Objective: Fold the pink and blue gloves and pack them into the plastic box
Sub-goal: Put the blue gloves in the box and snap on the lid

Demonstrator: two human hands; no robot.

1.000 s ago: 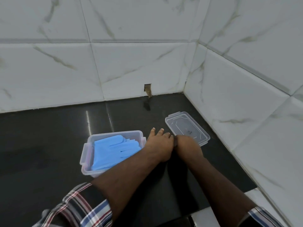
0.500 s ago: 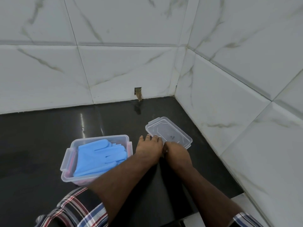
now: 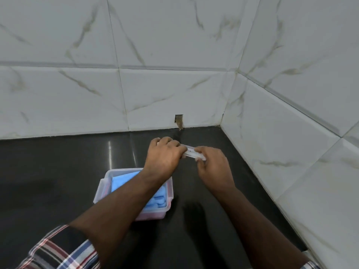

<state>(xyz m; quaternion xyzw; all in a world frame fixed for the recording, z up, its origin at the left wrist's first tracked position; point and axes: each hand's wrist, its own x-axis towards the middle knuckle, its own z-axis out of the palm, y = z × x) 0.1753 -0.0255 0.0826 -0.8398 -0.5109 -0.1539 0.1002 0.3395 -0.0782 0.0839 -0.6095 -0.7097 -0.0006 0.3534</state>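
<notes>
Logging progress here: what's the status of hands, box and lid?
Left hand and right hand both grip the clear lid, held off the counter. Box open, blue gloves inside. Nothing blocking.

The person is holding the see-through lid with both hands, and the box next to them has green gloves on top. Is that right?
Not quite. The gloves on top in the plastic box are blue, not green; the head view shows this. Some pink shows through the box's lower wall. The rest holds: the left hand and the right hand both grip the clear lid, lifted off the dark counter.
</notes>
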